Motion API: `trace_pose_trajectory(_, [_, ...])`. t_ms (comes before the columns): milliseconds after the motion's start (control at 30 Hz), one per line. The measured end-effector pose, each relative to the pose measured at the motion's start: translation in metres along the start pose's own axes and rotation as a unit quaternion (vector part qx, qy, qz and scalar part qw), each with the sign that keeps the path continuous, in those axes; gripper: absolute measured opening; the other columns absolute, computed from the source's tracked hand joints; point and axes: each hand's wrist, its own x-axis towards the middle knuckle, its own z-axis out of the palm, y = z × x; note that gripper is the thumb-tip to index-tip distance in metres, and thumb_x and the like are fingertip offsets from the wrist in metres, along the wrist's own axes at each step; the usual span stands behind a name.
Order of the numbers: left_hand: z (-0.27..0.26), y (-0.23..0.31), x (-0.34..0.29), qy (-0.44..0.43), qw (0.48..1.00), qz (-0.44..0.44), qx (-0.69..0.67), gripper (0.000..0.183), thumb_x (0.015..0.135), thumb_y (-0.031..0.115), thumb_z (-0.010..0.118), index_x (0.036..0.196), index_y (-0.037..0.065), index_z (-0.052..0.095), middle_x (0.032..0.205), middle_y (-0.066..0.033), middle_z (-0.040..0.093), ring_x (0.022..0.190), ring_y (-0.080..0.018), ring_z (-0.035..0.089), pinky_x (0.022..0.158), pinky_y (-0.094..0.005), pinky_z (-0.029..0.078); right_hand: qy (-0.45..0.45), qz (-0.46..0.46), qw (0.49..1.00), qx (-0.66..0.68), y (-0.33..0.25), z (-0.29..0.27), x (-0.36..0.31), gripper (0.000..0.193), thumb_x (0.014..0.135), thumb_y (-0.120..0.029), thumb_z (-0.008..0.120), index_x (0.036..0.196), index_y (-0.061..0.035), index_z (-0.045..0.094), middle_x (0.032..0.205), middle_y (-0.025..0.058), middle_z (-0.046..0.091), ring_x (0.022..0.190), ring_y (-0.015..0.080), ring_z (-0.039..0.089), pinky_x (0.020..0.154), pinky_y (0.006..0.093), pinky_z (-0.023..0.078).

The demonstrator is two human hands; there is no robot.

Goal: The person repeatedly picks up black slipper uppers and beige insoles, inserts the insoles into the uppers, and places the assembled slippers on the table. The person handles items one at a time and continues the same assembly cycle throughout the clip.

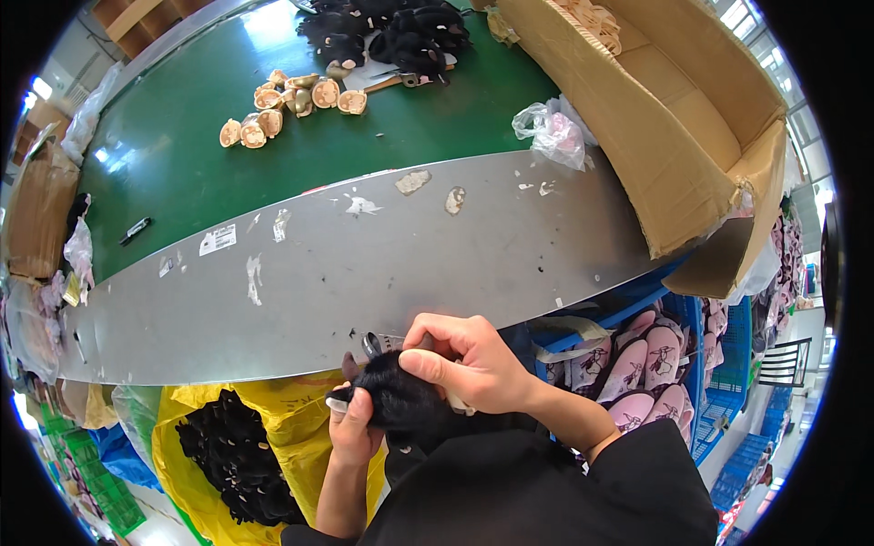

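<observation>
1. Head view: one black plush piece [401, 400] is in both hands, right at the near edge of the grey metal strip [437, 264], so that's my landmark for everything.
2. Left hand [353, 435] is wrapped around the plush's left end, thumb up by a whitish bit, just on the person's side of the strip.
3. Right hand [469, 359] has thumb and forefinger closed together on the plush's upper right, overlapping the strip's near edge (can't tell if something small is pinched in there too).
4. Beyond the strip, on the green surface [410, 127]: a bunch of tan rounded pieces [252, 135], with a heap of black plushies [423, 41] farther back.
5. Strip's far right end: clear plastic bag [555, 132] and a big cardboard box [678, 109].
6. Nearer than the strip: yellow bag [300, 419] of black pieces [241, 455] on the left, pink slippers [662, 355] on the right.
</observation>
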Motion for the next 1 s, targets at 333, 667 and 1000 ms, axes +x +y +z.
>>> trace_pose_trajectory(333, [0.046,0.004,0.008,0.075,0.953,0.041,0.290,0.036,0.084,0.007,0.081,0.116,-0.001,0.067,0.104,-0.0040,0.070,0.091,-0.0131,0.066,0.079,-0.0280,0.055,0.020,-0.002,0.999,-0.031,-0.001,0.003,0.008,0.017,0.102,-0.018,0.064,0.097,-0.0021,0.061,0.070,-0.0027,0.061,0.056,0.0014,0.050,0.050,0.0204,0.038])
trace_pose_trajectory(667, [0.028,-0.004,0.002,0.078,0.994,0.021,0.072,0.064,0.078,0.020,0.087,0.130,-0.005,0.057,0.115,-0.0108,0.066,0.104,-0.0202,0.066,0.091,-0.0332,0.055,-0.018,0.016,1.000,0.011,0.002,-0.004,0.014,0.017,0.101,-0.018,0.064,0.096,-0.0023,0.063,0.067,-0.0018,0.058,0.058,0.0043,0.052,0.052,0.0226,0.040])
trace_pose_trajectory(1000, [0.032,-0.003,0.001,0.088,0.994,-0.006,0.064,0.074,0.071,0.010,0.089,0.134,-0.004,0.054,0.123,-0.0103,0.063,0.112,-0.0220,0.064,0.096,-0.0342,0.054,0.015,-0.048,0.996,-0.078,0.003,-0.002,0.011,0.014,0.100,-0.016,0.066,0.096,-0.0024,0.063,0.063,-0.0011,0.056,0.056,0.0033,0.049,0.051,0.0226,0.038])
